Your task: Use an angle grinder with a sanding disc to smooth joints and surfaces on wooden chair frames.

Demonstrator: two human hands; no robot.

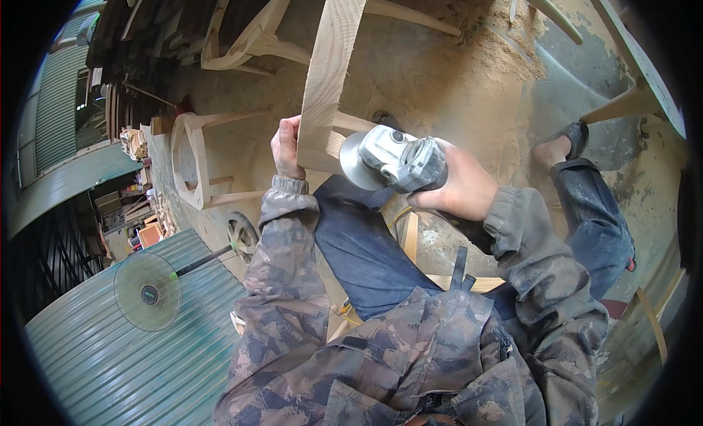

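My right hand (461, 180) is closed around the dusty body of an angle grinder (403, 158), whose metal guard and disc side faces left. The grinder's head sits right beside the near end of a pale wooden piece (329, 74), a wide board joined to narrower bars. Whether the disc touches the wood I cannot tell. On the left side of that piece, my left hand (286, 147) grips its near corner, the fingers partly hidden behind the wood. The wooden piece runs up and away from me, above my left knee.
Wooden frames (192, 162) stand at the left, with another frame (253, 38) beyond. A pedestal fan (149, 291) is at lower left before green corrugated sheeting (110, 353). Sawdust (505, 60) covers the floor. A sandalled foot (560, 144) is at the right, near a wooden leg (622, 104).
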